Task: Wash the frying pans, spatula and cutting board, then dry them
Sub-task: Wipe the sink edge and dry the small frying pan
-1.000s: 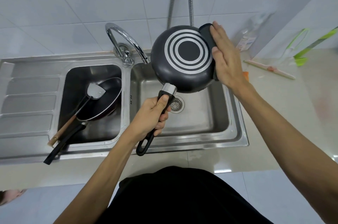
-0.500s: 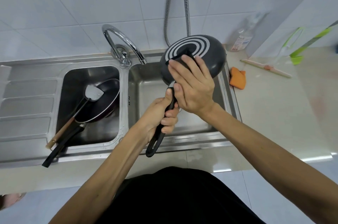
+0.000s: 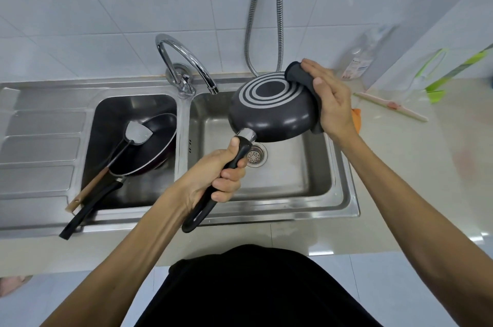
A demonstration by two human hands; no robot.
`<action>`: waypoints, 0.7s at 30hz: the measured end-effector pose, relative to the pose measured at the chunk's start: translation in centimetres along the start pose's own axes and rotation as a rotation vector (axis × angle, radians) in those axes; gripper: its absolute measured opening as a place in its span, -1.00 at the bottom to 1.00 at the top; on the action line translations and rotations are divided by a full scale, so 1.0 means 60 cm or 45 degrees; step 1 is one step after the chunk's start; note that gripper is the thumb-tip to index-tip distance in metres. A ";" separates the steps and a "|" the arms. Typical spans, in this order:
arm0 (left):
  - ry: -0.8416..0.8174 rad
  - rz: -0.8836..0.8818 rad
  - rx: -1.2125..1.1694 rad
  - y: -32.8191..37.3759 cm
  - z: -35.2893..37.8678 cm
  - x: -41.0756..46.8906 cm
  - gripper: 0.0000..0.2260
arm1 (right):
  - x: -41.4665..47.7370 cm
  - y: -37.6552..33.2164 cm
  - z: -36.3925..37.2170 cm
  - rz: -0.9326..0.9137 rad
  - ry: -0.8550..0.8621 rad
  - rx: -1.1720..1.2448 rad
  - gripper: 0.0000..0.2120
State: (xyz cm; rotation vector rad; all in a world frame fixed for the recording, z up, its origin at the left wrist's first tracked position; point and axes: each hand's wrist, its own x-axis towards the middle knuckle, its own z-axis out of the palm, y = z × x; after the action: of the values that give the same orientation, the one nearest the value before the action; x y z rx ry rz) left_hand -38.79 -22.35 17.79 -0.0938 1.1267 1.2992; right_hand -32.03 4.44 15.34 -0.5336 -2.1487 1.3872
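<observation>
A small dark frying pan (image 3: pixel 269 115) is held upside down over the right sink basin (image 3: pixel 290 174), its ringed bottom facing up. My left hand (image 3: pixel 221 174) grips its black handle. My right hand (image 3: pixel 329 102) presses a dark cloth (image 3: pixel 300 74) against the pan's right rim, fingers fairly straight over the cloth. A second, larger frying pan (image 3: pixel 149 150) lies in the left basin (image 3: pixel 106 113) with a metal spatula (image 3: pixel 137 133) resting in it, its wooden handle sticking out over the front edge. A green and white cutting board (image 3: pixel 432 65) leans against the wall at far right.
A curved chrome tap (image 3: pixel 184 62) stands between the basins, and two shower hoses (image 3: pixel 264 17) hang behind. An orange cloth (image 3: pixel 357 118) lies right of the sink. A clear bottle (image 3: pixel 360 59) and a pale stick (image 3: pixel 392 106) are on the counter. A ribbed draining board (image 3: pixel 40 145) is left.
My right hand with the cloth has moved from the pan's near side by the handle to its far right rim. The pan has tilted lower and flatter.
</observation>
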 end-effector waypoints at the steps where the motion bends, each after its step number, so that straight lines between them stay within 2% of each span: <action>1: 0.000 -0.010 0.014 0.001 -0.005 -0.001 -0.58 | 0.004 0.002 -0.002 0.127 -0.029 0.127 -0.66; 4: -0.019 -0.027 0.047 0.005 -0.011 -0.003 -0.58 | 0.018 -0.001 -0.008 0.450 -0.050 0.459 -0.62; 7: -0.046 -0.015 0.046 0.009 -0.011 -0.002 -0.59 | 0.035 0.001 -0.012 0.596 0.006 0.706 -0.57; 9: -0.053 -0.006 0.013 0.009 -0.010 -0.001 -0.59 | 0.042 -0.005 -0.013 0.605 0.027 0.692 -0.58; 12: -0.052 0.015 -0.057 0.010 -0.003 0.002 -0.59 | 0.032 -0.025 -0.007 0.355 0.062 0.301 -0.54; 14: -0.047 0.036 -0.081 0.014 0.008 0.005 -0.59 | 0.007 -0.031 0.010 0.043 0.134 -0.045 -0.56; 16: -0.042 0.061 -0.084 0.018 0.023 0.011 -0.58 | -0.026 -0.039 0.035 -0.233 0.215 -0.264 -0.57; 19: -0.031 0.061 -0.107 0.018 0.044 0.021 -0.58 | -0.070 -0.042 0.075 -0.413 0.267 -0.505 -0.51; 21: -0.035 0.031 -0.152 0.013 0.052 0.027 -0.57 | -0.095 -0.034 0.097 -0.519 0.204 -0.766 -0.48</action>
State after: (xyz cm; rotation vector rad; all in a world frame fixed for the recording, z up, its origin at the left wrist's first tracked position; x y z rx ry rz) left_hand -37.77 -19.00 18.65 -0.1506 1.0292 1.3853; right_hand -31.25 -3.80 14.04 -0.3692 -2.3546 0.4579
